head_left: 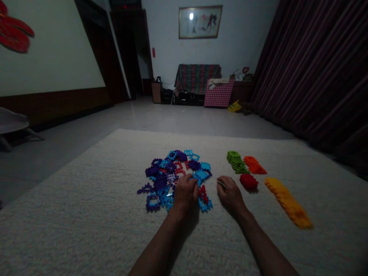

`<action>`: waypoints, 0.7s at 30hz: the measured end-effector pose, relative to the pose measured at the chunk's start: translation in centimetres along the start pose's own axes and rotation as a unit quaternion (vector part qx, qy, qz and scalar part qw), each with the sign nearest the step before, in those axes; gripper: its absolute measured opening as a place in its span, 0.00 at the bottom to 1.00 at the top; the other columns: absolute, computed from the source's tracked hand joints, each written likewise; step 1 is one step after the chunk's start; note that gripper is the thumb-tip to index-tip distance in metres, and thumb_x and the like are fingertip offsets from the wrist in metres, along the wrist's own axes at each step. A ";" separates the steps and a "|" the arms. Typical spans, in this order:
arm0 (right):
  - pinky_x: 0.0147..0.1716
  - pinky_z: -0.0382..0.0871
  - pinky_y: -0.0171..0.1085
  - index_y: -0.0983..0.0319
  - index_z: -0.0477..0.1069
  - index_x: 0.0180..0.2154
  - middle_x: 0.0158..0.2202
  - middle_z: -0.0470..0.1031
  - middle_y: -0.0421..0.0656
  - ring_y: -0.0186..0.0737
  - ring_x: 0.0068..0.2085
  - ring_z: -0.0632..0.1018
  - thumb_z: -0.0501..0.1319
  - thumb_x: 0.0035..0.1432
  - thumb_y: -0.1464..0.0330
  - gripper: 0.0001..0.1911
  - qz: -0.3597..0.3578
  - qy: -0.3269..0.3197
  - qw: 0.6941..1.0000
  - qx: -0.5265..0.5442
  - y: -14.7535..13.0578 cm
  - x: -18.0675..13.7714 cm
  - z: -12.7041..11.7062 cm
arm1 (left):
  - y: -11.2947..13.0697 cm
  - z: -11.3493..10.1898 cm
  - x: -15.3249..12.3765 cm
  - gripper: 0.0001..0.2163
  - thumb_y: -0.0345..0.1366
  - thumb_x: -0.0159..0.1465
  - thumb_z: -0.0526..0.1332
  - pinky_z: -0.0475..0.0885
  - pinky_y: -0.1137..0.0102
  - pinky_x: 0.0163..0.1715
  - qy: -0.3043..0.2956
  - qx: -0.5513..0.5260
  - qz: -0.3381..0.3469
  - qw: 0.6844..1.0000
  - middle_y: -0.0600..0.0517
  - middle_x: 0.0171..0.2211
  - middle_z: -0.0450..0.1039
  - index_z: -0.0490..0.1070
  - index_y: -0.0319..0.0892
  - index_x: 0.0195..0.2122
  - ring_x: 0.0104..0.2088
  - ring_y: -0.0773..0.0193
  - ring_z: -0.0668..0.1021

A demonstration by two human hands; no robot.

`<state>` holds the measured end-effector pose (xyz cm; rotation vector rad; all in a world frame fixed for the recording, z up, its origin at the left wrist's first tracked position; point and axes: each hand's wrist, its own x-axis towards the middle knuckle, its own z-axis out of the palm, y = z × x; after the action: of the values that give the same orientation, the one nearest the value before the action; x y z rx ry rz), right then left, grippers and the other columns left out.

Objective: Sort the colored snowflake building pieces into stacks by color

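A loose pile of toothed plastic building tiles in dark purple, light blue and red lies on the pale rug. My left hand rests on the right part of this pile, its fingers bent down among the tiles; whatever they grip is hidden by the hand. Just right of the pile, my right hand is held low over the rug. Its fingers are curved with a gap at the thumb, and I see nothing in them. Close beside it sits a small heap of red tiles.
Sorted by colour, green tiles, orange tiles and a long row of yellow tiles lie to the right. The rug ends at the tiled floor. A pale chair stands at the left, a dark curtain at the right.
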<state>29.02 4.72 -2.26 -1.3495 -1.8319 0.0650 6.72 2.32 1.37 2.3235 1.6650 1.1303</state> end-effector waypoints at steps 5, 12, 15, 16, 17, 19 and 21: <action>0.49 0.71 0.48 0.60 0.72 0.41 0.42 0.77 0.50 0.48 0.45 0.77 0.55 0.59 0.72 0.09 -0.028 -0.007 0.999 -0.021 0.0 0.0 -0.1 | -3.6 -2.0 6.6 0.13 0.28 0.68 0.54 0.71 0.66 0.54 -0.104 0.123 -0.080 0.984 0.45 0.49 0.77 0.79 0.41 0.43 0.50 0.59 0.77; 0.47 0.69 0.47 0.60 0.71 0.40 0.42 0.76 0.49 0.48 0.44 0.75 0.56 0.60 0.72 0.08 -0.028 -0.020 0.999 -0.037 0.1 0.0 0.1 | -9.4 -1.6 11.5 0.13 0.27 0.66 0.56 0.70 0.69 0.51 -0.191 0.174 -0.087 0.962 0.45 0.46 0.79 0.81 0.43 0.40 0.49 0.58 0.77; 0.48 0.69 0.47 0.60 0.71 0.40 0.42 0.76 0.49 0.49 0.44 0.75 0.56 0.60 0.72 0.08 -0.026 -0.022 0.999 -0.040 0.1 -0.1 0.1 | -10.2 -0.9 11.8 0.14 0.28 0.68 0.54 0.69 0.68 0.53 -0.190 0.187 -0.080 0.961 0.43 0.49 0.78 0.80 0.42 0.43 0.53 0.56 0.74; 0.48 0.69 0.47 0.60 0.71 0.40 0.42 0.76 0.49 0.49 0.44 0.75 0.56 0.60 0.72 0.08 -0.025 -0.020 0.999 -0.041 0.1 -0.1 0.1 | -10.2 -0.7 11.9 0.14 0.29 0.68 0.53 0.69 0.67 0.53 -0.187 0.193 -0.082 0.960 0.43 0.50 0.77 0.80 0.41 0.44 0.54 0.55 0.73; 0.48 0.68 0.48 0.60 0.71 0.40 0.42 0.76 0.49 0.49 0.44 0.75 0.56 0.60 0.72 0.08 -0.024 -0.019 0.999 -0.041 0.0 -0.1 0.1 | -10.2 -0.5 11.9 0.15 0.29 0.69 0.53 0.70 0.66 0.53 -0.185 0.199 -0.085 0.959 0.42 0.51 0.76 0.79 0.41 0.46 0.55 0.54 0.73; 0.48 0.68 0.47 0.60 0.71 0.40 0.42 0.76 0.49 0.49 0.44 0.74 0.56 0.60 0.72 0.08 -0.021 -0.019 0.999 -0.041 0.0 -0.1 0.1 | -10.1 -0.1 12.1 0.16 0.30 0.69 0.52 0.70 0.64 0.52 -0.180 0.212 -0.096 0.956 0.41 0.52 0.75 0.78 0.42 0.48 0.55 0.52 0.72; 0.48 0.68 0.47 0.60 0.71 0.40 0.42 0.76 0.49 0.48 0.45 0.74 0.56 0.60 0.72 0.08 -0.017 -0.023 0.999 -0.041 -0.1 -0.1 0.1 | -9.8 0.2 12.2 0.16 0.32 0.69 0.51 0.70 0.63 0.52 -0.177 0.222 -0.107 0.953 0.41 0.52 0.73 0.77 0.42 0.49 0.55 0.52 0.72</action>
<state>28.87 4.62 -2.37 -1.3826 -1.9132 0.0036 0.79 16.72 3.19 2.3084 2.1117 0.2919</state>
